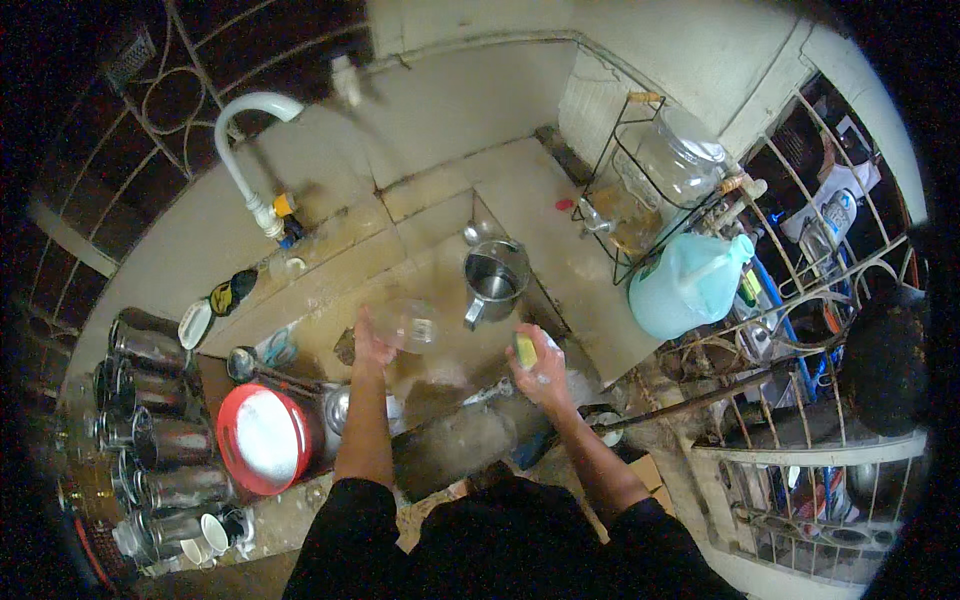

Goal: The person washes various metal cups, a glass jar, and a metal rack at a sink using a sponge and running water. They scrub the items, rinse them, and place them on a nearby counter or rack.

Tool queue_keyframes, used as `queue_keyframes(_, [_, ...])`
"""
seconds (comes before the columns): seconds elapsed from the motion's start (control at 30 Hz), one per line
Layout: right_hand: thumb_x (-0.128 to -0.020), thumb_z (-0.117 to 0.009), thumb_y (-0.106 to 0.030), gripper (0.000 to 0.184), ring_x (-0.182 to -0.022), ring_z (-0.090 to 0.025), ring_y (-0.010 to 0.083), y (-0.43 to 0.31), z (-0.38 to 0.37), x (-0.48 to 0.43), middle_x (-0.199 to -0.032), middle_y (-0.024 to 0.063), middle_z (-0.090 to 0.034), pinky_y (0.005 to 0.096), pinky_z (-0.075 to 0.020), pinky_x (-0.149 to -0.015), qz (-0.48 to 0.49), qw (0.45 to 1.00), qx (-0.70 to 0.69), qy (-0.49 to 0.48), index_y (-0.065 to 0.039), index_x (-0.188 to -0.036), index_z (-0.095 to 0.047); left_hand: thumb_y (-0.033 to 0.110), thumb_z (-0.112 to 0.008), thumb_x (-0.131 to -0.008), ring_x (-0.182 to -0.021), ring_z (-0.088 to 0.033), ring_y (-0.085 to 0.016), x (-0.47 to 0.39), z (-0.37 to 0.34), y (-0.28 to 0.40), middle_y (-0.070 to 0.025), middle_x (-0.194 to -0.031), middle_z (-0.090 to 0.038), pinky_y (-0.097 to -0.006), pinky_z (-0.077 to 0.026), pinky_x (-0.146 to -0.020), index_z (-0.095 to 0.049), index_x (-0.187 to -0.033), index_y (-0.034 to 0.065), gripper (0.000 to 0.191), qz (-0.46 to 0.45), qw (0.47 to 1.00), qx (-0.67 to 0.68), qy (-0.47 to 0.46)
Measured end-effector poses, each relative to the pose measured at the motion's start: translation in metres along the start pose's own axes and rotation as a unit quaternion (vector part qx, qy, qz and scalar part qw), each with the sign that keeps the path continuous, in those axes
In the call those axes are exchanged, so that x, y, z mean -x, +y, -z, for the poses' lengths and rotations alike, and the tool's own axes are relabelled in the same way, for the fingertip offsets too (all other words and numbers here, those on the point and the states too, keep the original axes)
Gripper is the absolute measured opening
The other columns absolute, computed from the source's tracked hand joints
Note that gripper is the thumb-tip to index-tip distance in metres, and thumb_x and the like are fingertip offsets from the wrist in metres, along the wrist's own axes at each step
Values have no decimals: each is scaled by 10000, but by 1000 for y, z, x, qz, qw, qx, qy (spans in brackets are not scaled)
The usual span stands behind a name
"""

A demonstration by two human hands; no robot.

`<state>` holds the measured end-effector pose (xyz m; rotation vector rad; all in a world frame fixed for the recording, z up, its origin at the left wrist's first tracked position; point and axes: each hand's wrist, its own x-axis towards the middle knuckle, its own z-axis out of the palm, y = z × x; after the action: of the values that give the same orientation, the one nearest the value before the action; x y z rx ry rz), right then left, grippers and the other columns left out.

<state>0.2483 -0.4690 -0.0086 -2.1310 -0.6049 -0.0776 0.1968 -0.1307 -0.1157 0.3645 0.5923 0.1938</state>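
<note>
My left hand (372,342) grips a clear, round, see-through vessel or lid (407,325) by its left side, over the tiled sink basin (439,274). In my right hand (546,375) is a yellow sponge (526,351) with a darker edge, and white suds cling to the fingers. Between and beyond the hands, a stainless-steel pitcher (495,279) stands in the basin with its mouth up and its handle towards me. A metal ladle or spoon (474,232) lies in the corner behind it.
Left of my left arm stands a red bucket (306,442) with white contents, beside rows of metal tumblers (184,442). A white curved faucet (225,139) rises at back left. On the right ledge are a glass drink dispenser (679,161) in a wire stand and a turquoise jug (675,289).
</note>
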Motion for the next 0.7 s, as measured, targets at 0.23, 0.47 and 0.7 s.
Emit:
queue_keyframes(0.23, [-874,-690,-218,321,-928,-639,413,-3,-4,-3,-965,194,-648,465,-505,-797,11,1000,-4,-14,-85,-1141,-571,109,-883,-709,-1033,-601,-251,-41,-85,28,-81,-1112,-594,-404,-549,-884,-432,-1346,65,782,-381,834,-394,-63])
queue_keyframes(0.47, [-892,-679,-256,330,-922,-637,431,-11,-1,-5,-980,208,-645,469,-507,-793,0,999,-26,-41,-70,-1142,-569,26,-891,-629,-1093,-568,-220,-110,-20,9,-62,-1143,-588,-365,-481,-973,-481,-1305,81,793,-397,797,-453,-43])
queue_keyframes(0.7, [-890,-688,-276,368,-944,-637,436,7,-3,-2,-1025,216,-639,467,-513,-799,-1,1000,-7,-30,-60,-1159,-562,0,-875,-633,-1103,-556,-180,-89,-63,7,-33,-1145,-601,-341,-502,-938,-541,-1230,92,691,-410,740,-519,-120])
